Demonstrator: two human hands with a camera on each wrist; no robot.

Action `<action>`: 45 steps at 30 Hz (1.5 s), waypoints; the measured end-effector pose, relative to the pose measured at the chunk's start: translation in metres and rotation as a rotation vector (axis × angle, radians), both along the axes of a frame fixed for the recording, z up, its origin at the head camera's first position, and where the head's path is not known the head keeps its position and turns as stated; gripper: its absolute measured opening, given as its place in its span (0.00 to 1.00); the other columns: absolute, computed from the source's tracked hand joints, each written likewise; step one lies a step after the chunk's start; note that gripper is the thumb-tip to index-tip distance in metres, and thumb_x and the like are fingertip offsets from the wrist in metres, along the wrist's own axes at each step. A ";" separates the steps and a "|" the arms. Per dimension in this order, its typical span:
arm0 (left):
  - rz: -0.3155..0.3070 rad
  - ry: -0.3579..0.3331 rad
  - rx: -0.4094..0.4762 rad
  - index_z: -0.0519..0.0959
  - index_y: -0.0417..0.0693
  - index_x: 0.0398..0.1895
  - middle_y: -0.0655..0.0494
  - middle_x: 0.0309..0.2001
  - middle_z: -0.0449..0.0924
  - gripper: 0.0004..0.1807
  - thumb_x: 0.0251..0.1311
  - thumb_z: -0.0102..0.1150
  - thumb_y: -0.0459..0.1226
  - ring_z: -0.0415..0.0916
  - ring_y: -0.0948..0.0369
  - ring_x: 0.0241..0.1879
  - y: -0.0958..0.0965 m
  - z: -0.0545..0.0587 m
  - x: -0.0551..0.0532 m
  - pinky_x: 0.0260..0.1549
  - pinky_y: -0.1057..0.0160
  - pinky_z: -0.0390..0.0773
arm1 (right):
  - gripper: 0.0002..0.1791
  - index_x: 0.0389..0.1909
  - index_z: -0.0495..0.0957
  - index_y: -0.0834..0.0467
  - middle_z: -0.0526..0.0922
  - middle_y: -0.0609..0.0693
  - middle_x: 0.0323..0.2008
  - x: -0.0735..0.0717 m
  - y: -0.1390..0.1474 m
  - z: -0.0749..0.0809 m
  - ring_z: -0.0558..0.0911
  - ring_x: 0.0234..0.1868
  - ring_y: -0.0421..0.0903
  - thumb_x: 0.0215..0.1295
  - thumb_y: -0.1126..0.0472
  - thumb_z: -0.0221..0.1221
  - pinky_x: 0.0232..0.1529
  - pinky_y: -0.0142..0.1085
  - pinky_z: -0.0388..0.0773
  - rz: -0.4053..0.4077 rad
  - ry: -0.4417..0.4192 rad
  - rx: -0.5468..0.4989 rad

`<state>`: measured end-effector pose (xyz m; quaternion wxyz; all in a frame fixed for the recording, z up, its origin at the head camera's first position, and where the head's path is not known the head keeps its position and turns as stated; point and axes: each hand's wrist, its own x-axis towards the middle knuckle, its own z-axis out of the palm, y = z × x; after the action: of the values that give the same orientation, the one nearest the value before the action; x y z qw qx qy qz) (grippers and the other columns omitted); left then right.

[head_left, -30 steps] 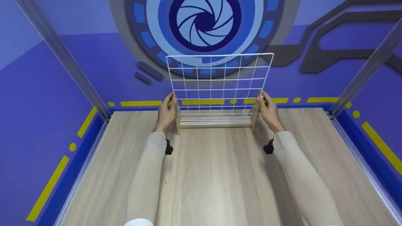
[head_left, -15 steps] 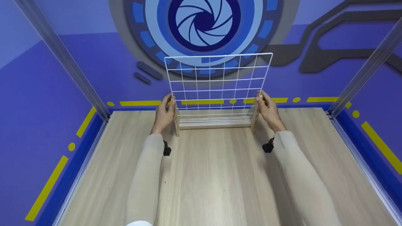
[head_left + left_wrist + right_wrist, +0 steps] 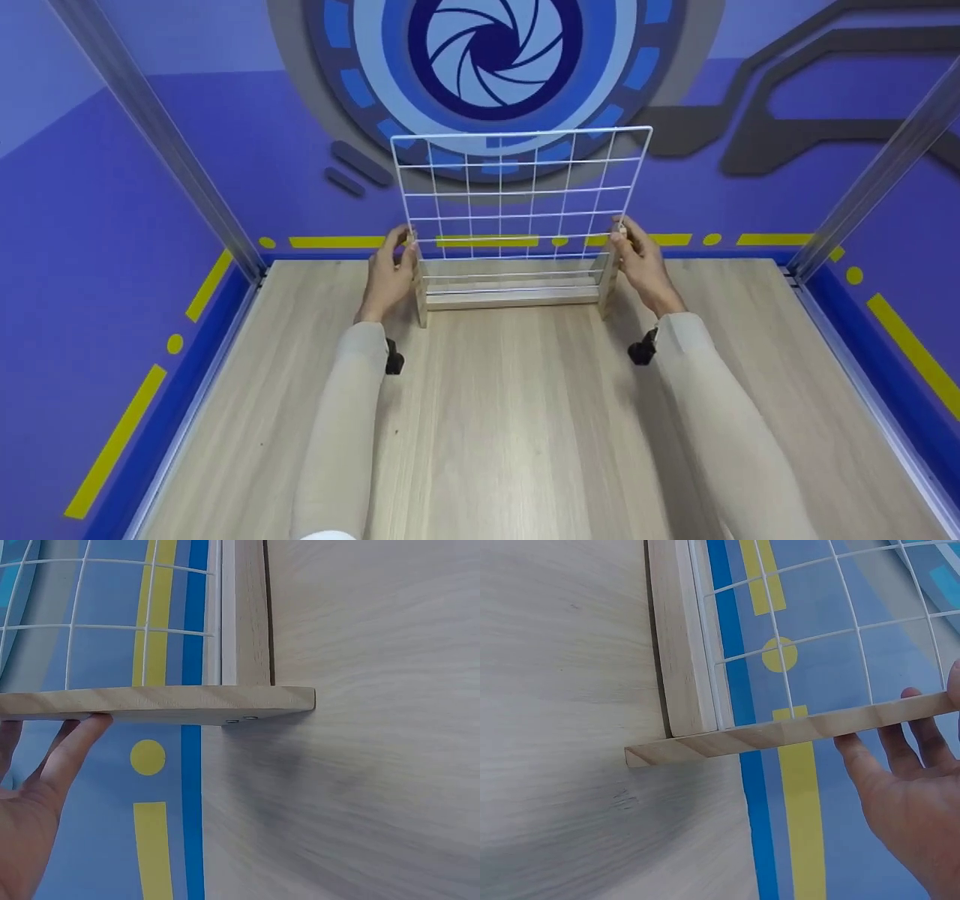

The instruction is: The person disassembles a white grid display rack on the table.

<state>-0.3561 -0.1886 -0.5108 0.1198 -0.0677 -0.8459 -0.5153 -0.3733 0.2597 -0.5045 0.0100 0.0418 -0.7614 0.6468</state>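
Note:
A wooden stand [image 3: 514, 301] with a white wire grid panel [image 3: 522, 133] rises upright at the back of the table. My left hand [image 3: 388, 279] holds the upper part of its left side board, thumb toward me and fingers behind. In the left wrist view, fingertips meet the outer face of that side board [image 3: 187, 697]. On the other side, my right hand [image 3: 645, 268] grips the top of the right board. The right wrist view has fingers against the outside of this board [image 3: 742, 740], one fingertip showing past its far edge. Two small metal fastener heads [image 3: 241, 719] show on the left board.
The wood-grain table [image 3: 510, 420] extends toward me in front of the stand. Behind it stands a blue patterned wall [image 3: 315, 157] with yellow marks. Metal posts [image 3: 172, 142] rise at the table's back corners.
The stand's left end and my left hand have shifted slightly left and toward me. My right hand stays nearly in place on its board. The head view has tilted a little.

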 end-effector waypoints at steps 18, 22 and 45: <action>0.022 0.026 0.051 0.69 0.48 0.78 0.44 0.73 0.74 0.24 0.84 0.51 0.38 0.78 0.47 0.65 -0.032 -0.002 0.012 0.65 0.47 0.83 | 0.31 0.85 0.57 0.54 0.68 0.66 0.73 0.014 -0.035 0.028 0.71 0.56 0.51 0.87 0.58 0.48 0.47 0.32 0.75 0.049 0.001 0.010; 0.015 0.015 0.053 0.68 0.49 0.78 0.45 0.74 0.73 0.24 0.84 0.50 0.39 0.80 0.44 0.62 -0.038 -0.002 0.016 0.59 0.47 0.86 | 0.30 0.85 0.58 0.52 0.68 0.65 0.70 0.011 -0.040 0.024 0.70 0.54 0.50 0.88 0.57 0.47 0.47 0.33 0.75 0.056 0.001 -0.002; 0.075 0.095 0.037 0.68 0.44 0.77 0.38 0.74 0.72 0.24 0.83 0.52 0.36 0.74 0.40 0.70 -0.067 -0.008 0.064 0.69 0.40 0.78 | 0.29 0.84 0.61 0.50 0.73 0.65 0.73 -0.004 -0.078 0.002 0.73 0.57 0.54 0.88 0.54 0.47 0.48 0.32 0.72 0.070 0.079 -0.003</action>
<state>-0.2920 -0.2558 -0.5191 0.1803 -0.0582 -0.8314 -0.5223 -0.3778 0.1818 -0.5029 0.0177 0.0938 -0.7576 0.6457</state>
